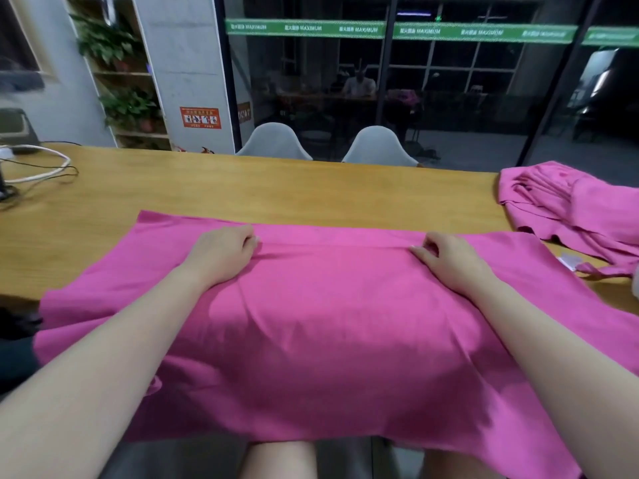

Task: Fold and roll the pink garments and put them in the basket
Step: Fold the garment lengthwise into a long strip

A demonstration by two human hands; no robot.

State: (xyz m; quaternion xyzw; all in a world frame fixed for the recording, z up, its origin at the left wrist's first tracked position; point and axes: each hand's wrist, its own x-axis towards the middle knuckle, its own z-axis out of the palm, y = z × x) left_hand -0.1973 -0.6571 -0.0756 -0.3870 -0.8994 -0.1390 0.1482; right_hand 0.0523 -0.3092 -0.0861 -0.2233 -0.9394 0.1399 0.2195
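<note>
**Both hands pinching a fold line on the pink garment**

So the person is at a long wooden table (242, 188) with a big pink garment (328, 333) spread flat across the near part of it. The cloth covers most of the table in front of them and its near edge hangs off the table over their lap.

The left hand (221, 254) sits knuckles up on the far part of the fabric, fingers curled in, tips pinching a little ridge of cloth. The right hand (446, 261) does the same thing on the other side, fingers curled with the tips nipping the fabric. A shallow crease runs straight between the two hands, parallel to the far edge of the garment and just inside it. Both forearms lie across the cloth, coming in from the bottom corners.

Off to the right there's a second pink garment (574, 209), rumpled in a loose heap at the table's end, well apart from the hands. A small white tag (568, 261) pokes out near its lower edge.

At the far left of the table are a white cable (52, 167) looped round and a black cable beside it. Behind the table stand two pale chairs (378, 146) pushed up to the far edge, then dark glass with a green stripe. A shelf with potted plants (121, 74) is at the back left. I can't see any basket from here.
</note>
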